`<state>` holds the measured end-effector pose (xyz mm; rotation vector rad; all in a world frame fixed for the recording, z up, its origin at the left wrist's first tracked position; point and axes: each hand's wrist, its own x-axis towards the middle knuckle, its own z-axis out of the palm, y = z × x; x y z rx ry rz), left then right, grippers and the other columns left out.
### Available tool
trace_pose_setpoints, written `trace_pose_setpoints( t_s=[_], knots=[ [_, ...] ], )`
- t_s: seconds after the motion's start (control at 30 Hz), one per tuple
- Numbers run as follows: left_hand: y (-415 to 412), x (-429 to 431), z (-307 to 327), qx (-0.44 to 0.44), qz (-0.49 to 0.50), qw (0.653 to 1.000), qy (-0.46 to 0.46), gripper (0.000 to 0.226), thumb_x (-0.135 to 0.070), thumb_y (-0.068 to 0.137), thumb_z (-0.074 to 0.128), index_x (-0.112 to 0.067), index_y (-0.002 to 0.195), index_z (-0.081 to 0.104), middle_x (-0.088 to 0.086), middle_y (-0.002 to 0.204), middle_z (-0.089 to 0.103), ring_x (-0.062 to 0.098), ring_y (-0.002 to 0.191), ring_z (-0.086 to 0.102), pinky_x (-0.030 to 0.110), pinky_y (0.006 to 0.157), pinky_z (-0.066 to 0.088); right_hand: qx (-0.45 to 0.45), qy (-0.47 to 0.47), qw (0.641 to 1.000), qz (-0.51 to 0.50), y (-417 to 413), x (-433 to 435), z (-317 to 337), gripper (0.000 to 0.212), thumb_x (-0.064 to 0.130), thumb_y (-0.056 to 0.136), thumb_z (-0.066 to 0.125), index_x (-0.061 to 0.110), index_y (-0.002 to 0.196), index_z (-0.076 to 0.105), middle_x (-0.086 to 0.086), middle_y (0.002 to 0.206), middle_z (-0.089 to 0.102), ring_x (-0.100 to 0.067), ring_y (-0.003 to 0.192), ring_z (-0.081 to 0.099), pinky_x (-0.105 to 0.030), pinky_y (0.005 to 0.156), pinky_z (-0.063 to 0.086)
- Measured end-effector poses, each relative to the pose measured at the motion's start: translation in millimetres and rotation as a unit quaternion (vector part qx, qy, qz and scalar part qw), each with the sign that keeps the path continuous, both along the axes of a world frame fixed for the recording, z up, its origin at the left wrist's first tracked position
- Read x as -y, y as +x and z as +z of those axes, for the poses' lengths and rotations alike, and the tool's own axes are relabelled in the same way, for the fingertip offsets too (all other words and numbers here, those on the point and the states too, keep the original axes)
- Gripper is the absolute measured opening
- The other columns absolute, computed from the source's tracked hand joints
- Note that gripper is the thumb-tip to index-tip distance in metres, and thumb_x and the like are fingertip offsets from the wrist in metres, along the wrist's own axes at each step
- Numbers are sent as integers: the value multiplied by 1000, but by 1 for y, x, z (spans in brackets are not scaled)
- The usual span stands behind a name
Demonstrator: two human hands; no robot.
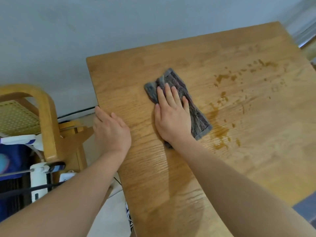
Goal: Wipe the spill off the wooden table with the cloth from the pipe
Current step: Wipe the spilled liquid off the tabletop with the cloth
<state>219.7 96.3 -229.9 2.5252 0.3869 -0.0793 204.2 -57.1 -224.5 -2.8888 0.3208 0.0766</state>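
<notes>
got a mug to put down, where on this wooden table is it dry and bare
The driest bare room is the strip of the light wooden table between its far left corner and the folded grey-purple cloth, and the near stretch between the two forearms. The right hand presses the cloth; the left hand rests on the table's left edge. Right of the cloth, the brown spill splatters widely.

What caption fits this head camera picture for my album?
Right hand presses a cloth beside a brown spill on the wooden table.
</notes>
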Motion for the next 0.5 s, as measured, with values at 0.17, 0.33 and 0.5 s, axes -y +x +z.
trace_pose_setpoints(
  t_s=[0.17,0.33,0.5],
  knots=[
    [2,-1,2,-10,-13,1000,23,53,-27,100,27,-1,146,20,29,136,40,45,118,44,54,88,45,6,17,993,118,-74,-20,0,51,36,101,32,24,151,36,1,160,28,-18,149,20,-47,118,18],
    [-7,2,11,-47,-117,983,132,58,-20,96,34,-4,148,15,35,150,15,49,134,26,56,108,27,7,18,996,90,-26,-15,0,53,37,100,30,26,152,32,2,161,25,-17,149,18,-47,118,15],
    [-34,30,14,34,-309,940,142,59,-28,96,29,-5,149,21,14,158,17,27,147,12,42,117,10,-1,22,999,32,30,-4,1,53,35,103,25,25,155,23,2,164,14,-16,151,7,-47,120,9]
  ],
)
